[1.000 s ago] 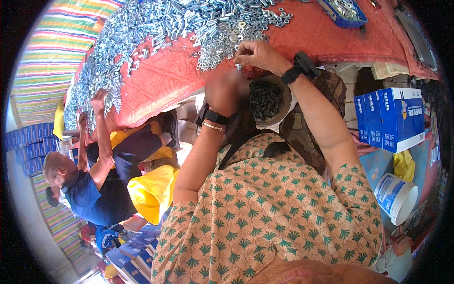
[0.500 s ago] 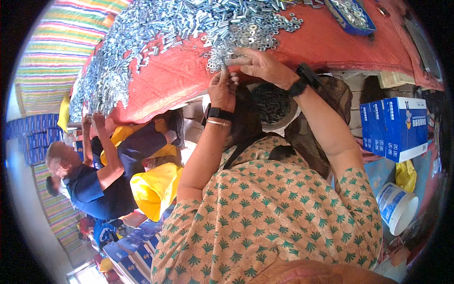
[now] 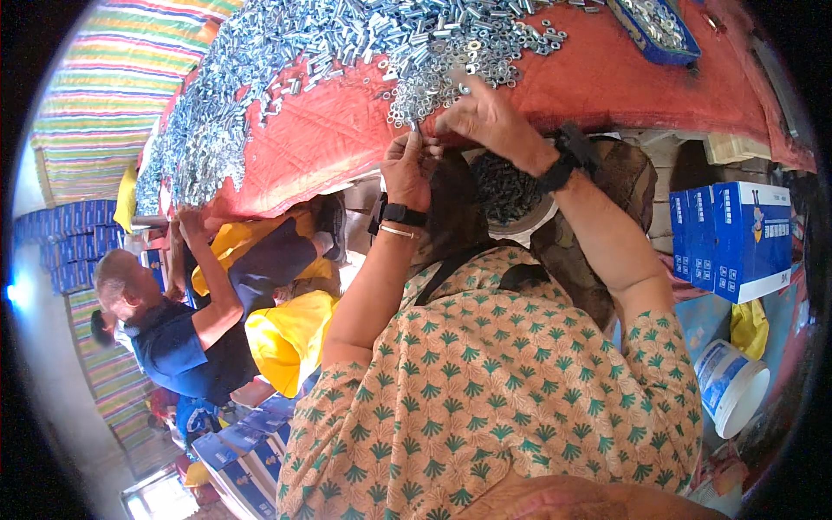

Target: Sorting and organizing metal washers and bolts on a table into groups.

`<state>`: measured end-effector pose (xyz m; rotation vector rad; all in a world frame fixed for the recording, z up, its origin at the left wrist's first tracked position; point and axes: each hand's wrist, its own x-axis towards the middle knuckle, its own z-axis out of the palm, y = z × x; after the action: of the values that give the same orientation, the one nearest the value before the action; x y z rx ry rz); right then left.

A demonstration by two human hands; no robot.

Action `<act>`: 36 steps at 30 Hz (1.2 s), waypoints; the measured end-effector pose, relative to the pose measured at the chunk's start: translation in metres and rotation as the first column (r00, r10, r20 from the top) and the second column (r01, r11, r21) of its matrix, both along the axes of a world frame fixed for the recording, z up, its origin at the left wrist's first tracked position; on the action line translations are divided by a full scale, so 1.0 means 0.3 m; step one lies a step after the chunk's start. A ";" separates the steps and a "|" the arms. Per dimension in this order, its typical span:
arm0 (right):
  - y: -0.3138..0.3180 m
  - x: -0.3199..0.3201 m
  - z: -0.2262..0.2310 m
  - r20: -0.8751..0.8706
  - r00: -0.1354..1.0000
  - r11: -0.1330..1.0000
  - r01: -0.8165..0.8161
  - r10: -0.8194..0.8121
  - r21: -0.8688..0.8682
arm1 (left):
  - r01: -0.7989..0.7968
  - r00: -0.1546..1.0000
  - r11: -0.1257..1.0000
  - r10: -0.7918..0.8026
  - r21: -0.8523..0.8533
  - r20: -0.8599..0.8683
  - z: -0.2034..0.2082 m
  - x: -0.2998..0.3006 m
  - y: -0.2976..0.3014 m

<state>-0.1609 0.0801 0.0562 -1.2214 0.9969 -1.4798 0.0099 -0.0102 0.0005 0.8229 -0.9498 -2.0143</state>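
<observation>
My left hand [image 3: 407,178] is at the near edge of the red-covered table, thumb and fingers pinched around a small silvery metal fastener [image 3: 414,126] that points up. Its exact kind is too small to make out. Just to the right, my right hand [image 3: 496,126] hovers over the cloth with its fingers apart; the fingertips are smeared by motion, and nothing shows in them. Beyond both hands lies a pile of loose washers [image 3: 418,97], merging into a broad heap of shiny metal sleeves [image 3: 347,35].
A blue tray [image 3: 656,43] of small metal parts sits far right. Below the table edge stands a bucket [image 3: 511,195] of dark parts. Blue-white boxes [image 3: 752,238] and a white pail [image 3: 732,390] are at right. A co-worker [image 3: 186,321] in dark blue sits at left.
My right hand has lifted away from the left fingertips and shifted right, its fingers spreading. My left hand keeps its pinch, nearly in place. The view has shifted slightly.
</observation>
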 end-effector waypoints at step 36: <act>-0.112 -0.155 -0.147 -0.799 0.127 0.541 0.796 -0.588 -0.272 | 0.357 0.675 0.496 0.449 -0.792 0.585 0.060 0.033 -0.631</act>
<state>-0.2074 0.0464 0.0121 -1.3503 2.6979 -1.2780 0.0199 -0.1996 0.0186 1.0130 -2.1508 -0.7245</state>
